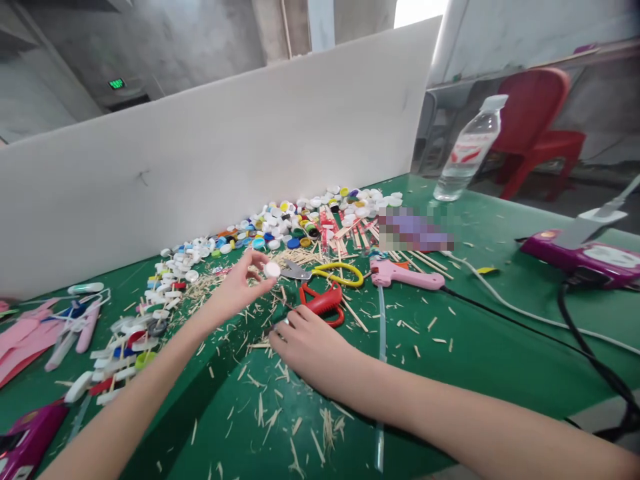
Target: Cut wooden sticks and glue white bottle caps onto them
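My left hand [250,277] pinches a white bottle cap [272,270] between thumb and fingers, raised above the table. Low over the table, my right hand [307,343] has its fingers curled downward. A small dark and shiny bit shows at its fingertips, too hidden to name. Just behind that hand lies a red-handled cutting tool [325,300]. Beyond it are scissors with yellow handles [345,273], their blades pointing toward the cap. To the right, a pink glue gun [407,275] rests on its side, a clear glue stick [383,333] beside it.
Many bottle caps [280,223] are heaped along the white partition [225,147]. Wood splinters litter the green table [480,347]. Capped sticks [123,350] line the left. A water bottle [467,150], purple power strip [583,257] and cables stand at right.
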### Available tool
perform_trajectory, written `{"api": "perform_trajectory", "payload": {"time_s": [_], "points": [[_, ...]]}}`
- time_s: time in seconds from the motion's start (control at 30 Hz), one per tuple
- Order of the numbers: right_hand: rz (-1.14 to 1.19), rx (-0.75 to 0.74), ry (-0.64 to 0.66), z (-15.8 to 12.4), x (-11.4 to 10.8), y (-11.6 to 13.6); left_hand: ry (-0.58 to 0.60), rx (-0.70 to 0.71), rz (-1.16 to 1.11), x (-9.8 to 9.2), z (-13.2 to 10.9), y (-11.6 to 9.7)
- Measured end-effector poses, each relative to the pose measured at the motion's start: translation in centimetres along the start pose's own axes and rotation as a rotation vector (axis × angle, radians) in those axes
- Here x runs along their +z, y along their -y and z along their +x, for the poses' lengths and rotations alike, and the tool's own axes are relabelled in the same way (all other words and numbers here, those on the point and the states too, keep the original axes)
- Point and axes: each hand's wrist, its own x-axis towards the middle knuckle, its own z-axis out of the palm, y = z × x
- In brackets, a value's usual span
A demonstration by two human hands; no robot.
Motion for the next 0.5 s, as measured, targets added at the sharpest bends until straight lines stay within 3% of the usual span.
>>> {"api": "perform_trajectory", "payload": {"time_s": [0.2,0.33,0.5], "points": [[0.016,0.081,-0.066,0.3,-0.2,-0.6,0.089,-0.001,0.039,-0.4,-6.1,0.3],[0.035,0.179,0.011,0.5,-1.7,-3.2,0.155,0.053,0.060,-0.4,-7.7,0.7],[0.025,0.343,-0.003,0.1,-4.1,-7.5,0.292,0.078,0.002,-0.5,-8.7,0.6]]}}
